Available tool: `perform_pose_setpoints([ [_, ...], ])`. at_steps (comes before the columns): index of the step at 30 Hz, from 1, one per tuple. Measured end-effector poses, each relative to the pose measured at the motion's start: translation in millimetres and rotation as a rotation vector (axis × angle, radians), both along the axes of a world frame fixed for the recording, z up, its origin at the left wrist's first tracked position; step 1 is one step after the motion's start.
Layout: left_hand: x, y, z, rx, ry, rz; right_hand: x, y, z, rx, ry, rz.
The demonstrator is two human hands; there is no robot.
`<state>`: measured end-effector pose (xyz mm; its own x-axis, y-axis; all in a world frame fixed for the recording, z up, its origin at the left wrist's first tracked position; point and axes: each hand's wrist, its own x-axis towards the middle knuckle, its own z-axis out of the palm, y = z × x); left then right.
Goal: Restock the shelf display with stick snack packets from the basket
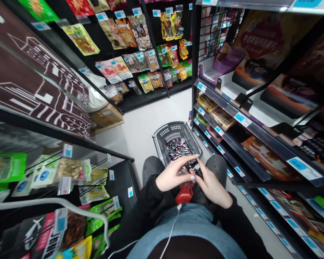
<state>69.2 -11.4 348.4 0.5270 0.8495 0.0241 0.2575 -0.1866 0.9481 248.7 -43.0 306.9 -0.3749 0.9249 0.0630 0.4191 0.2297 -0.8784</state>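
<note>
I crouch in a shop aisle above a grey plastic basket (162,138) on the floor, filled with several small dark packets with pink ends (176,147). My left hand (172,174) and my right hand (212,185) meet at the basket's near edge, fingers curled round a bundle of these small packets (193,168). A red object (185,192) sits just below my hands, against my lap. My knees in grey trousers flank the basket.
Black shelves (232,144) with blue price tags run along the right, holding boxed goods. Hanging snack bags (129,39) fill the far wall and the left rack. A cardboard box (106,115) lies on the floor at left. A white cable (170,230) runs down my front.
</note>
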Motion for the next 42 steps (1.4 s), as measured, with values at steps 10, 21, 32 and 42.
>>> perform_pose_setpoints([
  [10,-20.5,5.5,1.8,0.028,0.240,-0.115,-4.1,-4.6,3.1,0.092,-0.177,0.144],
  [21,-20.3,-5.8,-11.4,0.085,0.228,-0.056,-9.4,-7.2,-6.1,0.311,-0.463,0.136],
  [32,-12.6,-7.9,-6.6,0.040,0.213,0.092,5.9,-1.9,-13.4,0.698,-0.643,0.045],
  [42,-11.5,-8.9,-8.9,0.217,0.222,0.086,4.3,3.6,5.5,0.802,-0.670,0.038],
])
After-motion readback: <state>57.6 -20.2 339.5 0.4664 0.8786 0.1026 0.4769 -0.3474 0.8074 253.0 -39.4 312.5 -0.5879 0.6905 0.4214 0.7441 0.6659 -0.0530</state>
